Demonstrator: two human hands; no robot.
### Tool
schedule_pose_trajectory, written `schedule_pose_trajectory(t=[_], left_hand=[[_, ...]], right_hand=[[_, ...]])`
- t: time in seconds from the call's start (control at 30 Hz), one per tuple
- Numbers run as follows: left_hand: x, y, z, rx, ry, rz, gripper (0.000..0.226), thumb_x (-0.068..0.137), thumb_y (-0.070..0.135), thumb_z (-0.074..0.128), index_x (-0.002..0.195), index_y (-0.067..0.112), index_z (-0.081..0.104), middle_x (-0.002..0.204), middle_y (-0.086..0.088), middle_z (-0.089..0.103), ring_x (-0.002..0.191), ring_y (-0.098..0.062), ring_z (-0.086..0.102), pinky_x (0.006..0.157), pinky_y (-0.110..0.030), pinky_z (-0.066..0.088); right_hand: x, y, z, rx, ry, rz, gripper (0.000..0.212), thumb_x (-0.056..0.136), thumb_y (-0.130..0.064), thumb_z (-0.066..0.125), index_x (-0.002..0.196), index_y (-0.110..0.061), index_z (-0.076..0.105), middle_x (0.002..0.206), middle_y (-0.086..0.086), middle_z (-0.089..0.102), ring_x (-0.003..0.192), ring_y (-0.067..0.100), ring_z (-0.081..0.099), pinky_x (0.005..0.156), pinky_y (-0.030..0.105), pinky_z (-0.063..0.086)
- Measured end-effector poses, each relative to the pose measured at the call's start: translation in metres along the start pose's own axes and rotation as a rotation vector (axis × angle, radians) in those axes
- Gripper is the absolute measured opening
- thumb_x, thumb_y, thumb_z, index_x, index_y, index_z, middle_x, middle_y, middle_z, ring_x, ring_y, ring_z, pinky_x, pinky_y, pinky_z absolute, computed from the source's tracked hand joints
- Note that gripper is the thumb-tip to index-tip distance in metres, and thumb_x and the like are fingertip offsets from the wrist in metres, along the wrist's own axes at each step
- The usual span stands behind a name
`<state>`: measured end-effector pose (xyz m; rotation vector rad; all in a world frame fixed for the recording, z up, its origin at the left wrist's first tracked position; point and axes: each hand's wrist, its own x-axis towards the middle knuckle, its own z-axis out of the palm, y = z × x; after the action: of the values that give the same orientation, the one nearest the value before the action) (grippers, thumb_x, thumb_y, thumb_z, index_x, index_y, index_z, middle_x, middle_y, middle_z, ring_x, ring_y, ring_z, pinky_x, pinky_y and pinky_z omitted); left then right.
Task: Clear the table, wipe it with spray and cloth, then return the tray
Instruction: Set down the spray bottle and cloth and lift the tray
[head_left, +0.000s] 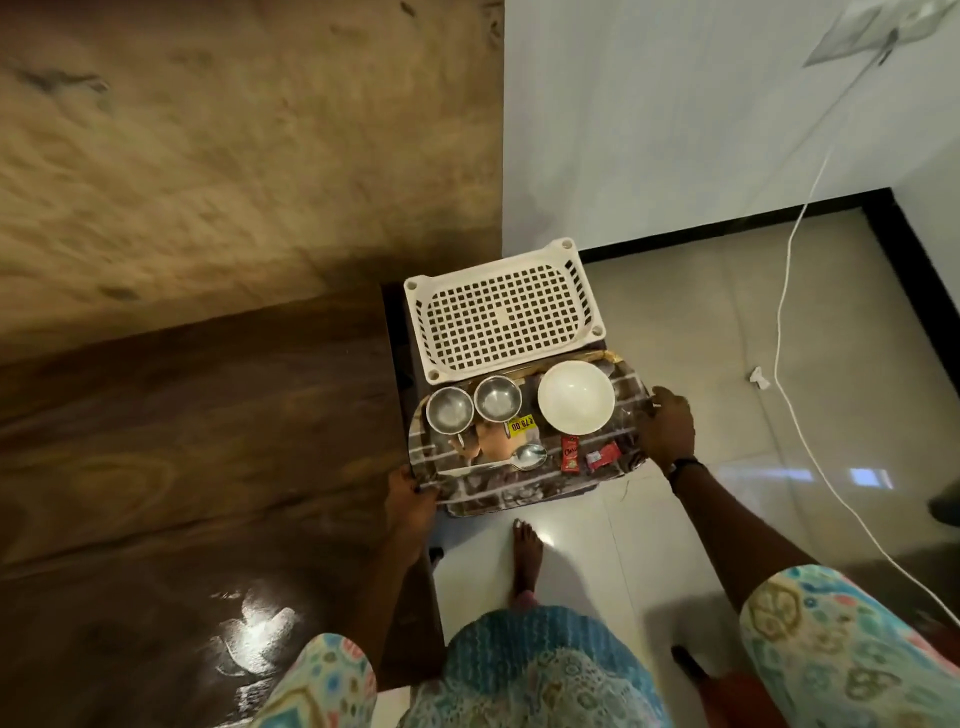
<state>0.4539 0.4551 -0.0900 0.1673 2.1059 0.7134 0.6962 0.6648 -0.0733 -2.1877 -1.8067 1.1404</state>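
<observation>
Both hands, the left hand (413, 493) and the right hand (667, 428), gripped opposite edges of the loaded tray (498, 496), apparently keeping its white bowl (575, 397) and steel cups (449, 409) level.

The patterned brown tray (519, 491) sits level, carrying two steel cups (450, 410) side by side, a white bowl (576, 397), a spoon (529, 457) and red sachets (570, 453). The glossy dark wooden counter (208, 441) lies to its left.
</observation>
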Motion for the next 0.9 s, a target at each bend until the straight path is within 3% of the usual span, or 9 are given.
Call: schedule_pose_trajectory(t=[0.1,0.17,0.23,0.3,0.43,0.63,0.77,0.9], left_hand=[[0.036,-0.033,0.006,0.030,-0.041,0.001,0.036,0.082,0.012,0.070,0.116,0.012,0.060,0.119,-0.012,0.066,0.111,-0.032,0.061,0.097,-0.053,0.047],[0.039,-0.032,0.005,0.014,-0.050,-0.026,0.035,0.078,0.015,0.072,0.111,0.013,0.060,0.110,-0.009,0.068,0.104,-0.029,0.063,0.094,-0.052,0.050],[0.026,-0.014,0.000,-0.025,-0.056,-0.059,0.036,0.083,0.006,0.066,0.117,0.006,0.057,0.115,-0.016,0.063,0.109,-0.034,0.060,0.098,-0.051,0.047],[0.023,-0.012,-0.001,-0.039,-0.077,-0.051,0.035,0.088,0.000,0.060,0.123,-0.001,0.053,0.123,-0.022,0.058,0.117,-0.038,0.055,0.102,-0.050,0.043],[0.019,-0.024,-0.014,0.042,-0.036,-0.022,0.032,0.085,0.009,0.067,0.116,0.004,0.059,0.115,-0.015,0.065,0.107,-0.032,0.060,0.097,-0.048,0.047],[0.002,-0.039,-0.069,0.060,0.031,-0.033,0.033,0.081,0.011,0.070,0.114,0.007,0.064,0.109,-0.013,0.069,0.105,-0.030,0.063,0.088,-0.033,0.047],[0.014,-0.080,-0.124,0.026,0.068,0.002,0.033,0.072,0.012,0.076,0.103,0.017,0.069,0.098,-0.009,0.073,0.097,-0.029,0.067,0.086,-0.045,0.054],[0.058,-0.156,-0.189,-0.033,0.107,0.035,0.040,0.064,0.015,0.078,0.102,0.025,0.069,0.095,-0.003,0.074,0.093,-0.025,0.068,0.085,-0.046,0.055]], right_hand=[[0.022,0.021,0.010,-0.006,-0.031,-0.019,0.046,0.078,-0.014,0.051,0.118,0.006,0.060,0.115,0.032,0.058,0.104,0.047,0.057,0.090,0.047,0.049],[0.031,0.028,0.012,-0.018,-0.028,-0.015,0.038,0.080,-0.007,0.054,0.115,0.007,0.061,0.111,0.032,0.062,0.106,0.048,0.057,0.091,0.050,0.049],[0.024,0.020,0.007,-0.007,-0.038,0.014,0.034,0.084,0.006,0.058,0.117,0.008,0.059,0.115,0.029,0.062,0.111,0.044,0.056,0.095,0.045,0.044],[0.016,0.020,0.008,0.027,-0.037,0.039,0.034,0.085,0.005,0.060,0.120,0.008,0.057,0.119,0.027,0.061,0.113,0.042,0.055,0.096,0.041,0.042],[-0.008,0.023,0.017,0.094,-0.035,0.083,0.033,0.088,0.005,0.054,0.122,0.007,0.055,0.121,0.027,0.060,0.113,0.042,0.054,0.095,0.042,0.043],[-0.061,0.007,0.038,0.113,-0.012,-0.017,0.025,0.090,0.004,0.056,0.115,0.008,0.057,0.113,0.027,0.063,0.106,0.041,0.058,0.086,0.035,0.043],[-0.109,-0.013,0.066,0.113,0.015,-0.125,0.018,0.090,0.006,0.056,0.107,0.006,0.062,0.106,0.028,0.065,0.099,0.043,0.060,0.086,0.042,0.045],[-0.164,-0.046,0.114,0.127,0.000,-0.186,0.011,0.089,0.008,0.055,0.095,0.004,0.064,0.093,0.024,0.067,0.087,0.037,0.060,0.072,0.034,0.040]])
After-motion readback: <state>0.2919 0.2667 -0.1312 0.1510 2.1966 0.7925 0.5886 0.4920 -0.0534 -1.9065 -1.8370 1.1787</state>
